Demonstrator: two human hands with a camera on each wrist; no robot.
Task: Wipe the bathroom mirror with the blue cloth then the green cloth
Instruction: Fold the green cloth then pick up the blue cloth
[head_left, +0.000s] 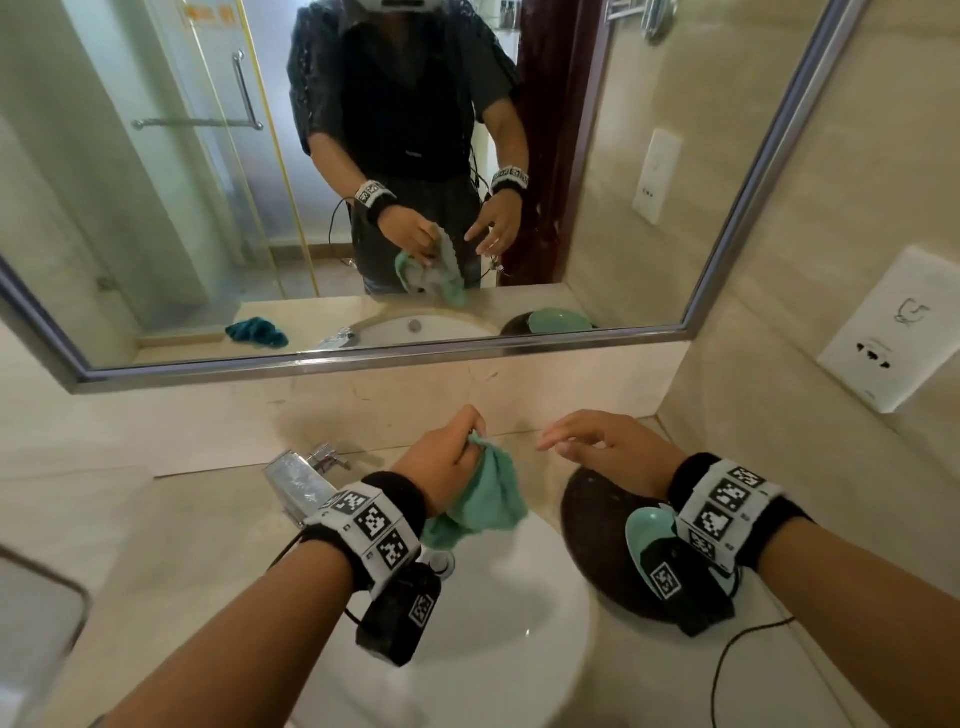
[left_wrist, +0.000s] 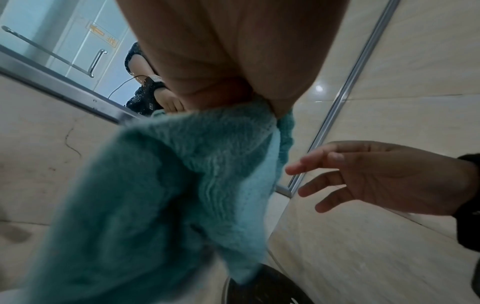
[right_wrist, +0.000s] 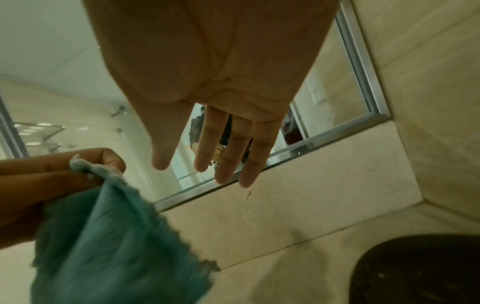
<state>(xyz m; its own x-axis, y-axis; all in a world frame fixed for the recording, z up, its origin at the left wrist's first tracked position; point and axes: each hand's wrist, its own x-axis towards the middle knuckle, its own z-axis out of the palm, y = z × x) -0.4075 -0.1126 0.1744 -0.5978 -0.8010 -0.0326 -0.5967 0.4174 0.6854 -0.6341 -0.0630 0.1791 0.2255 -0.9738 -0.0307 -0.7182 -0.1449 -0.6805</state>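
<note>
My left hand (head_left: 474, 435) pinches the top edge of the green cloth (head_left: 488, 499), which hangs loose over the white sink (head_left: 498, 634). The left wrist view shows the fuzzy green cloth (left_wrist: 182, 185) up close under my left hand (left_wrist: 262, 102). My right hand (head_left: 571, 441) hovers just to the right of the cloth with straight fingers and holds nothing; the right wrist view shows this right hand (right_wrist: 207, 170) spread before the mirror's lower frame. The mirror (head_left: 156, 208) fills the wall ahead. The blue cloth (head_left: 257, 332) shows only as a reflection, lying crumpled on the counter.
A chrome faucet (head_left: 306, 478) stands left of my left hand. A dark round tray (head_left: 592, 551) with a mint dish (head_left: 641, 535) sits under my right wrist. A white wall socket (head_left: 893, 332) is on the right wall. A black cable (head_left: 727, 660) crosses the counter.
</note>
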